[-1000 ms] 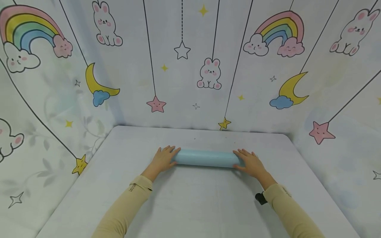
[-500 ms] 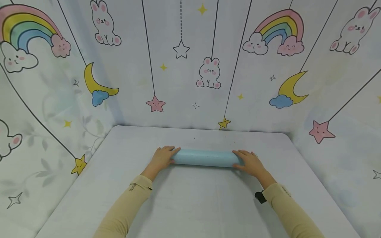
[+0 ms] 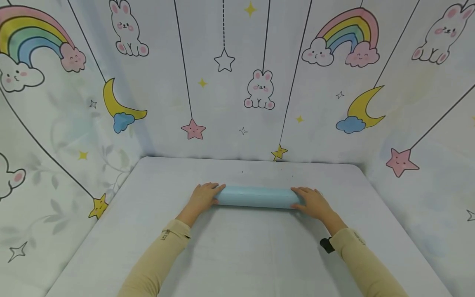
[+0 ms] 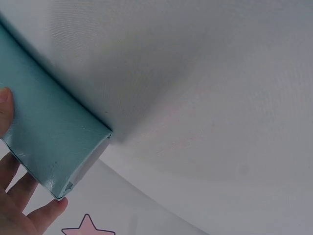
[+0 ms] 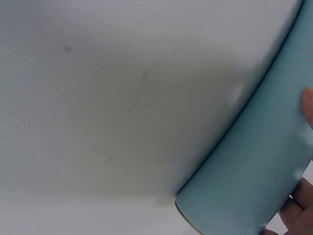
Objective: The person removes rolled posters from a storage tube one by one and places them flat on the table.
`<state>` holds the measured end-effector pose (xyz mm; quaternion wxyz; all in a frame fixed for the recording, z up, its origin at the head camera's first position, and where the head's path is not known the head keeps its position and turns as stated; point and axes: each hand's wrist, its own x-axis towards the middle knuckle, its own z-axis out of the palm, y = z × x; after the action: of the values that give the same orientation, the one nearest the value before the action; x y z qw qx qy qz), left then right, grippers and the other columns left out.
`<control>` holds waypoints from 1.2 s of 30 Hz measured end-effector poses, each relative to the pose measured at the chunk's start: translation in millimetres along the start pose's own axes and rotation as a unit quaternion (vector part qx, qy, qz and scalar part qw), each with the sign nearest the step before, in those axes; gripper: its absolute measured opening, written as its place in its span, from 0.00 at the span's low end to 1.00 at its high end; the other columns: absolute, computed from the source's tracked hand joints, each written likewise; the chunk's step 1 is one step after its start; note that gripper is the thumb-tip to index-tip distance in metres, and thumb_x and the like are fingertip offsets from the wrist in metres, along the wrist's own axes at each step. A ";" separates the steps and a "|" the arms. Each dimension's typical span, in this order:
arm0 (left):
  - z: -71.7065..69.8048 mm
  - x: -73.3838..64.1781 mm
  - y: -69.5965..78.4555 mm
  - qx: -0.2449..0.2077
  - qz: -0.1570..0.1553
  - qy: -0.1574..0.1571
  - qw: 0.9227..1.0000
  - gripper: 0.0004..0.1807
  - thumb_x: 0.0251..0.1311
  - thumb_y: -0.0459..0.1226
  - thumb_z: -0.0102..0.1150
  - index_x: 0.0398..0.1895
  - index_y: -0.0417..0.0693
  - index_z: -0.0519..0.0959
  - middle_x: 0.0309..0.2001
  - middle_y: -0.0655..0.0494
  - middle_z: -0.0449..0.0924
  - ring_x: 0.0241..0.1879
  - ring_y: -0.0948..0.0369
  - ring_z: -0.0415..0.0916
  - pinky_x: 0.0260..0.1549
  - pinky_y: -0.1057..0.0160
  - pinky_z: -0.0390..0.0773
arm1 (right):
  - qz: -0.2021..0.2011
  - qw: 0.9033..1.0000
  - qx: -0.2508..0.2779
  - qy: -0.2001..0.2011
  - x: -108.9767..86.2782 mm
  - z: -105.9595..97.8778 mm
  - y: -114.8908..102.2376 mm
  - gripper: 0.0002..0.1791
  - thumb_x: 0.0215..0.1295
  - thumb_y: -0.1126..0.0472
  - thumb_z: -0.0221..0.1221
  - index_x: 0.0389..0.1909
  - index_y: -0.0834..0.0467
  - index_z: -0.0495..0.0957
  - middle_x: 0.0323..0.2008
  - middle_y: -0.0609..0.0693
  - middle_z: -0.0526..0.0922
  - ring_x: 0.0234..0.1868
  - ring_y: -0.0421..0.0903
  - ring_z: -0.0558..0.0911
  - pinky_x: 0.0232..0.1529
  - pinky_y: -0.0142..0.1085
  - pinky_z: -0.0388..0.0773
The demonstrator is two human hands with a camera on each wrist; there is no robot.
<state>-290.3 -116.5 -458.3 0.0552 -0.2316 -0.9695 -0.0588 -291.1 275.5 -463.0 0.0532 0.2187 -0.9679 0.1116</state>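
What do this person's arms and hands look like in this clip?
Both arms wear plain beige fabric: the left sleeve has small dark lettering near its cuff, too small to read; beside the cuff of the right sleeve shows a small black piece, its nature unclear. The left hand and right hand wear no gloves.

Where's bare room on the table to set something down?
Main patch: white table between the sleeves, on the near side of the blue roll. Also: a strip between roll and patterned backdrop, and the table's flanks outside the sleeves. Crowded: the roll's ends, held by the left hand and right hand.
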 end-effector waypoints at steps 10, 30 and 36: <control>3.0 -2.1 4.9 0.015 0.006 0.006 1.000 0.34 0.48 0.46 0.65 0.62 0.55 0.69 0.57 0.49 0.72 0.55 0.48 0.69 0.47 0.45 0.70 | -0.007 1.000 0.001 0.009 -7.3 1.2 3.0 0.35 0.54 0.47 0.63 0.59 0.60 0.69 0.54 0.65 0.72 0.56 0.62 0.70 0.55 0.63 0.56; -0.4 -9.8 18.3 0.035 0.024 0.011 0.999 0.34 0.48 0.47 0.64 0.62 0.56 0.69 0.56 0.49 0.73 0.53 0.49 0.71 0.45 0.47 0.73 | -0.011 1.000 0.009 0.015 -22.6 -3.8 3.9 0.34 0.53 0.48 0.64 0.58 0.62 0.70 0.53 0.66 0.73 0.55 0.63 0.70 0.53 0.65 0.56; -0.8 -13.6 22.2 0.033 0.033 0.018 0.999 0.34 0.48 0.47 0.64 0.62 0.55 0.69 0.55 0.49 0.73 0.52 0.49 0.71 0.42 0.47 0.74 | -0.011 1.000 0.013 0.018 -28.0 -4.3 3.3 0.34 0.53 0.48 0.63 0.58 0.62 0.69 0.53 0.66 0.72 0.55 0.64 0.70 0.54 0.66 0.55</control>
<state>-268.1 -103.0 -457.4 0.0818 -0.2604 -0.9616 -0.0292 -267.2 290.9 -463.8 0.0687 0.2276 -0.9629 0.1278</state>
